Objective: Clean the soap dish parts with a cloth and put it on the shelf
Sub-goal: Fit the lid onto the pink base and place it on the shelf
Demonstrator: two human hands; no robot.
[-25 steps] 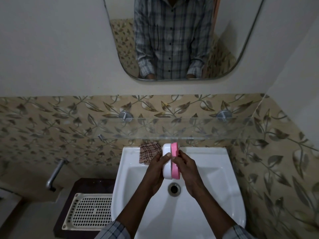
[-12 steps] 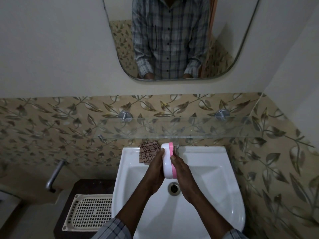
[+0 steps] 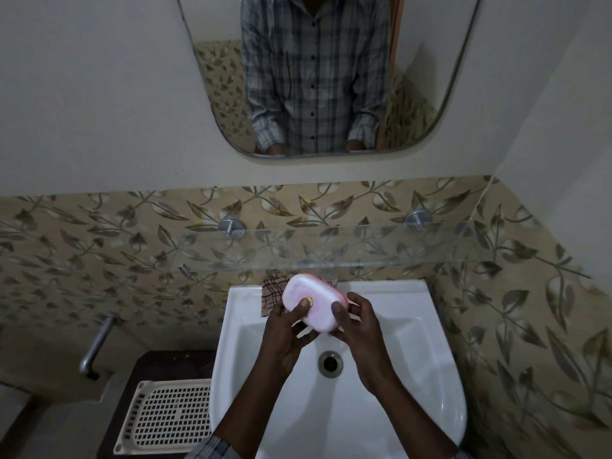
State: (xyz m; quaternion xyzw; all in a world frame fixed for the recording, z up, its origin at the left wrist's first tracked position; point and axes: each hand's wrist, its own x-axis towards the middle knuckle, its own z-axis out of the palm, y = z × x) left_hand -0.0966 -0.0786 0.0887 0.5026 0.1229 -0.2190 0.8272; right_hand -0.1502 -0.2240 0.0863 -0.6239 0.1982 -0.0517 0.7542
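The soap dish [image 3: 314,303], held on edge a second ago, has been tipped so its white face shows, clamped between left hand [image 3: 291,329] and right hand [image 3: 359,329] over the sink's [image 3: 414,326] back edge; cloth [image 3: 272,294] untouched there, so wiping probably hasn't started.

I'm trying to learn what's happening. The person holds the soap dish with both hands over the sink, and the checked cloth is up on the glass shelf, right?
Not quite. In the head view the checked cloth lies on the sink rim, below the glass shelf. Both the left hand and right hand do hold the soap dish over the sink.
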